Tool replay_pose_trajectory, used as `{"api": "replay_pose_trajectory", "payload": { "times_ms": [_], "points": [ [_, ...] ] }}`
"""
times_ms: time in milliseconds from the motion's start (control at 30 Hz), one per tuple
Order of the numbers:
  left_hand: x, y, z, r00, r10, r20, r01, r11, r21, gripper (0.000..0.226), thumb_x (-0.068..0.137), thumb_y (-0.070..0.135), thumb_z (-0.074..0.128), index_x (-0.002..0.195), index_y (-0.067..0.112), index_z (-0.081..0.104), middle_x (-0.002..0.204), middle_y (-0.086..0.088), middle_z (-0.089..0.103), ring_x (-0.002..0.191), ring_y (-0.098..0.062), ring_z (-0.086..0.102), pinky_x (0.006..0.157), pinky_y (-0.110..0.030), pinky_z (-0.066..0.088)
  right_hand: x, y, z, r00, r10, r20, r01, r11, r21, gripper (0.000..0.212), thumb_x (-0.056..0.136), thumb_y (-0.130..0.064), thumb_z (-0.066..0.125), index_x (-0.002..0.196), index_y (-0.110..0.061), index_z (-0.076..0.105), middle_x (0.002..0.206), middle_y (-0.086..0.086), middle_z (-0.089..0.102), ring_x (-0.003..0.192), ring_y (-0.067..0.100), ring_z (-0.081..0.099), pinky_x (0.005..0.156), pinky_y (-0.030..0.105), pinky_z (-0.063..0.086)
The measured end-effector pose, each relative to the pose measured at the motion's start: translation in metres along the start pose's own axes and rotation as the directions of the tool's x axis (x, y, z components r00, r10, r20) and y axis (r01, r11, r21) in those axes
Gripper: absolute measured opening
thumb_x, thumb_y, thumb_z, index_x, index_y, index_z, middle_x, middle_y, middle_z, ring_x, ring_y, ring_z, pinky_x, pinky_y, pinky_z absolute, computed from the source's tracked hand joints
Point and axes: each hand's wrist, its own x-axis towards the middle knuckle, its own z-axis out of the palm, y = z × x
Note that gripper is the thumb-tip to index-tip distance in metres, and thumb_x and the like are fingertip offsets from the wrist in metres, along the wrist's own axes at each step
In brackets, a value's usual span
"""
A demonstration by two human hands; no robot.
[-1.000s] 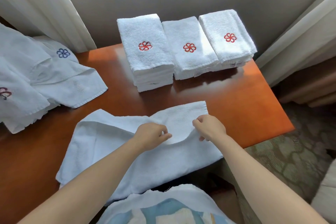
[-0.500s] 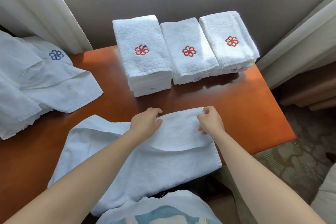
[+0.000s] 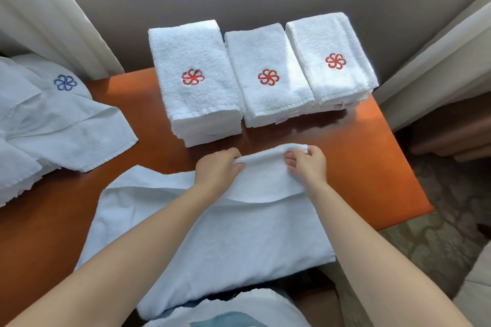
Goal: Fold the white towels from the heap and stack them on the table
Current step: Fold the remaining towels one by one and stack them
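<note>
Grip status: left hand (image 3: 216,167) and right hand (image 3: 309,164) are each pinching the far folded edge of a white terry towel (image 3: 239,233), which is lying flat on the glossy orange-brown table (image 3: 372,167). Three squared stacks (image 3: 196,93) with red flower emblems are sitting just beyond. The rumpled heap (image 3: 53,125) is lying at left.

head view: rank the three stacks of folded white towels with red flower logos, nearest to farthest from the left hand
1. Left stack of folded white towels, directly beyond the left hand.
2. Middle stack, back centre.
3. Right stack, far right corner.
</note>
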Motion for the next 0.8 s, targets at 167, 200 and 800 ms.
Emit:
{"api": "replay_pose_trajectory", "payload": {
  "times_ms": [167, 200, 800],
  "points": [
    [0.018, 0.024, 0.0, 0.999, 0.029, 0.03, -0.024, 0.986, -0.166, 0.032, 0.1, 0.021, 0.048, 0.13, 0.028, 0.059, 0.128, 0.008, 0.063, 0.112, -0.016, 0.06, 0.086, -0.032, 0.048, 0.027, -0.015, -0.012, 0.989, -0.137, -0.058, 0.124, 0.975, -0.186, 0.033, 0.1, -0.021, 0.049, 0.132, -0.013, 0.049, 0.118, 0.001, 0.064, 0.09, 0.009, 0.06, 0.072, 0.028, 0.05],
    [0.018, 0.026, 0.0, 0.998, 0.047, 0.046, -0.037, 0.98, -0.195, 0.035, 0.1, 0.019, 0.048, 0.132, 0.029, 0.058, 0.134, 0.009, 0.06, 0.115, -0.015, 0.059, 0.089, -0.031, 0.048, 0.03, -0.015, -0.015, 0.985, -0.165, -0.055, 0.15, 0.967, -0.207, 0.036, 0.1, -0.019, 0.047, 0.135, -0.014, 0.044, 0.123, 0.001, 0.06, 0.085, 0.007, 0.056, 0.064, 0.024, 0.043],
    [-0.089, -0.065, -0.024, 0.941, -0.229, -0.249, 0.174, 0.959, -0.225, 0.028, 0.093, 0.011, 0.058, 0.117, 0.021, 0.067, 0.121, 0.009, 0.065, 0.11, -0.014, 0.059, 0.084, -0.027, 0.047, -0.069, 0.011, 0.088, 0.741, -0.53, 0.413, 0.665, 0.662, -0.345, 0.042, 0.086, 0.0, 0.051, 0.123, -0.018, 0.06, 0.124, -0.01, 0.056, 0.122, 0.008, 0.045, 0.09, 0.015, 0.032]
  ]
}}
